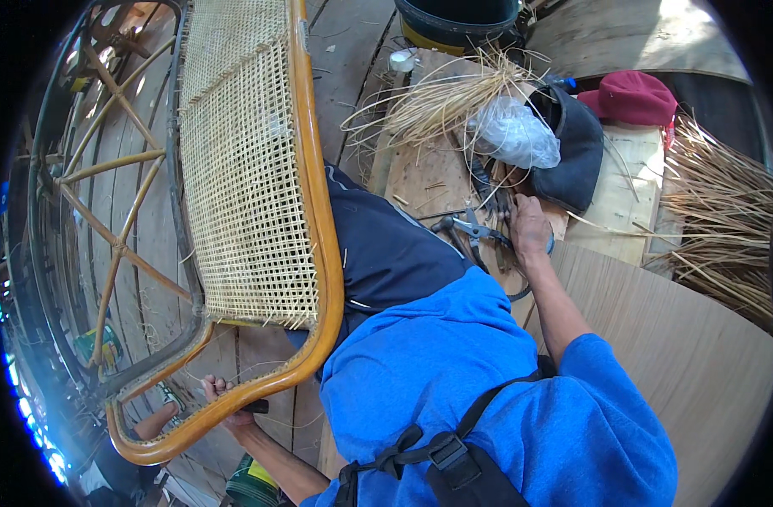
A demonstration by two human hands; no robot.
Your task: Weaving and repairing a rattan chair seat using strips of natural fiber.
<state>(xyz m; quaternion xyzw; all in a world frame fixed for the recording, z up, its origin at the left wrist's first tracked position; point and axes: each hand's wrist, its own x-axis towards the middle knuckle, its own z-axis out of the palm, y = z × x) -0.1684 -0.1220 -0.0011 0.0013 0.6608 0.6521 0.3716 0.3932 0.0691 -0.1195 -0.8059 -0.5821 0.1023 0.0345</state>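
Observation:
A rattan chair frame (320, 211) with a woven cane panel (247, 169) leans across my left side, over my legs. Its panel has loose cut ends along the lower edge. My left hand (217, 389) is at the open lower part of the frame, just inside the orange-brown rail, its fingers curled; what they hold is hidden. On the right, my right hand (530, 226) reaches down among tools on a wooden board (424, 182). Its fingers are bent together, their tips hidden. Pliers or cutters with dark handles (471, 226) lie beside it.
A bundle of thin cane strands (445, 101), a clear plastic bag (515, 133), a black cap-like item (570, 152) and a maroon hat (630, 97) crowd the board. More strands (716, 207) lie far right. A dark bucket (458, 21) stands behind; a green can (253, 483) sits below my left arm.

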